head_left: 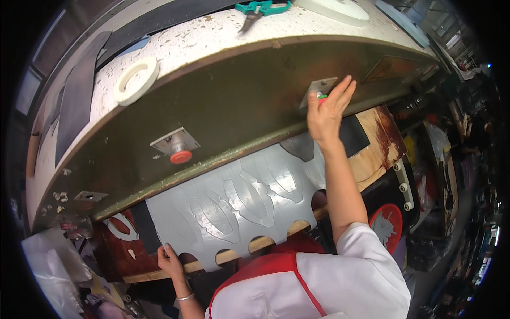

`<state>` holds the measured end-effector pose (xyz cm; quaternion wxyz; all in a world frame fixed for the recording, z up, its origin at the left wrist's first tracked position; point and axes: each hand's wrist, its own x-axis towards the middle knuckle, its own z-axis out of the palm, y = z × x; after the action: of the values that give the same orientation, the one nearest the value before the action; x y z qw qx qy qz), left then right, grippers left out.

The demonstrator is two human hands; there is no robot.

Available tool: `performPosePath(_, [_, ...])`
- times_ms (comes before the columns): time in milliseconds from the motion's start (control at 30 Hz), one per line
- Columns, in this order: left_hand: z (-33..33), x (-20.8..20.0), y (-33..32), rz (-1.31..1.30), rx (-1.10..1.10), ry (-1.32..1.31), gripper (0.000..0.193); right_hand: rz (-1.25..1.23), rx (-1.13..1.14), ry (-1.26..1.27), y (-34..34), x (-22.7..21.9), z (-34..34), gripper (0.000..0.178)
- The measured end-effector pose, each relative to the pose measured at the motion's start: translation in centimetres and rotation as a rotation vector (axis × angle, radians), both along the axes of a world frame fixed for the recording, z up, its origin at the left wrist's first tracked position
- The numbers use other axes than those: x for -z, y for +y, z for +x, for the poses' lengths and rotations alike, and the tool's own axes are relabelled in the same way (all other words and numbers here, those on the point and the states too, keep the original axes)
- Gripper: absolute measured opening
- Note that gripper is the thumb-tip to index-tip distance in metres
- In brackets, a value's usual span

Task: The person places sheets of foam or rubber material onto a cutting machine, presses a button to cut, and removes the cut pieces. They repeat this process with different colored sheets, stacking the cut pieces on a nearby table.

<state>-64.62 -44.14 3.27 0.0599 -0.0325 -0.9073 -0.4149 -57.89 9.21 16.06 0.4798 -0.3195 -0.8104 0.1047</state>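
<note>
A glossy grey sheet (pixel 204 199) lies under the edge of a dark green machine beam (pixel 239 101). Several curved outlines are cut into it, and rounded cut-outs run along its near edge. At its near left corner my left hand (pixel 171 264) grips the sheet's edge, fingers drawn together. My right hand (pixel 328 114) is raised to the beam's face on the right, fingers stretched out. Its palm is at a push button (pixel 321 99) on a metal plate, mostly covered by the hand. Another red push button (pixel 181 156) sticks out farther left, untouched.
On top of the beam lie teal-handled snips (pixel 257 11), a white ring (pixel 136 81) and dark strips (pixel 79 101). A red bowl (pixel 386 228) with grey pieces stands at the right. Clear plastic bags (pixel 56 274) hang at the lower left.
</note>
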Motion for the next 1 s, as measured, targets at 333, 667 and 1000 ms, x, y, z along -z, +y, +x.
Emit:
performPosePath(333, [-6.9,-1.6,2.5,-0.058,0.042,0.086,0.030,-0.044,-0.034,-0.024,-0.2,2.3,1.1,0.100])
performPosePath(667, [-6.3,3.9,-1.0,-0.153,0.064,0.310,0.035,-0.621,0.184,-0.129,-5.2,12.6,10.3,0.037])
performPosePath(1000, [2.0,0.1,-3.7,-0.085,0.089,0.168,0.036,-0.537,0.130,-0.132,-12.0,10.5,22.0,0.028])
